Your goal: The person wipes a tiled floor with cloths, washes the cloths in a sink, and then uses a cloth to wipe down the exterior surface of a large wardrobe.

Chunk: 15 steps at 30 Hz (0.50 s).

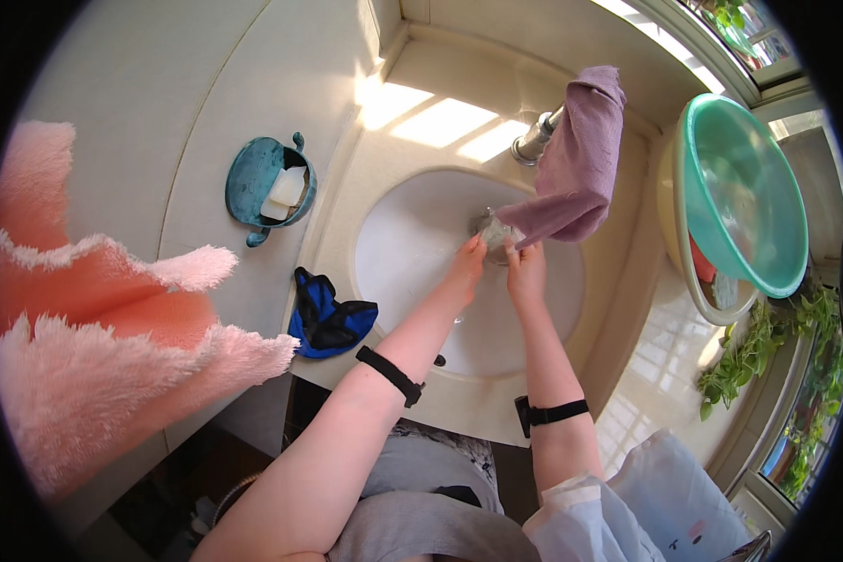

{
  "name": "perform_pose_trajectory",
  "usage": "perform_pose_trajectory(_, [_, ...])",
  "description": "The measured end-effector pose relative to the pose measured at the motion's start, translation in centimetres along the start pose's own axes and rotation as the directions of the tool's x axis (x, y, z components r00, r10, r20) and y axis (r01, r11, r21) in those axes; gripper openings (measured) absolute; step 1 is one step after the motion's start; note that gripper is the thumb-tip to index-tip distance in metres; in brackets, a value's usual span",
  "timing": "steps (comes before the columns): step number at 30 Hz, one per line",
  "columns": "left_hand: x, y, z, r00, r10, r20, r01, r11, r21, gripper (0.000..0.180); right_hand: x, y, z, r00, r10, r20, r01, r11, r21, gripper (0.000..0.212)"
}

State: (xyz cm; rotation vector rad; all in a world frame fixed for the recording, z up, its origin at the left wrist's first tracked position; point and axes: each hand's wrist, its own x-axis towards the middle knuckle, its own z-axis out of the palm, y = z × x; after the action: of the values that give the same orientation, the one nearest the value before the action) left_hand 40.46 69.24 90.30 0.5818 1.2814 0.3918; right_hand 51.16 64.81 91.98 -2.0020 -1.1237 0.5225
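Note:
Both my hands reach into the white oval sink basin (403,281). My left hand (468,262) and my right hand (526,267) are close together, fingers bent around a clear, shiny patch (498,239) between them. It could be a clear object or running water; I cannot tell which. A purple cloth (581,155) is draped over the metal faucet (532,142), its lower corner hanging down by my right fingers. At the left rim of the counter lies a crumpled blue and black cloth (330,318), away from both hands.
A teal soap dish (253,178) with white soap (286,190) stands on the counter to the left. Fluffy pink fabric (112,375) hangs at the far left. Right of the sink are a green basin (787,206), a cream basin beneath it, and trailing leaves (749,361).

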Motion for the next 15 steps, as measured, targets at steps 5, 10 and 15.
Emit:
perform_pose_trajectory(5, [-0.7, 1.8, -1.8, 0.930, -0.137, 0.342, 0.272, 0.882, -0.385, 0.042, -2.9, -2.2, -1.8, 0.923, -0.128, 0.364, 0.113, 0.992, 0.062, 0.019])
perform_pose_trajectory(10, [1.8, -1.1, -2.5, 0.996, -0.055, 0.068, 0.047, 0.992, 0.118, 0.042, -1.0, -4.9, -2.6, 0.905, 0.218, 0.366, -0.215, 0.975, -0.049, 0.018])
perform_pose_trajectory(15, [-0.6, 0.8, -2.3, 0.961, 0.018, 0.276, 0.005, 0.997, -0.082, 0.029, -0.4, 1.7, 0.3, 0.916, 0.195, 0.352, -0.347, 0.826, 0.445, 0.045])
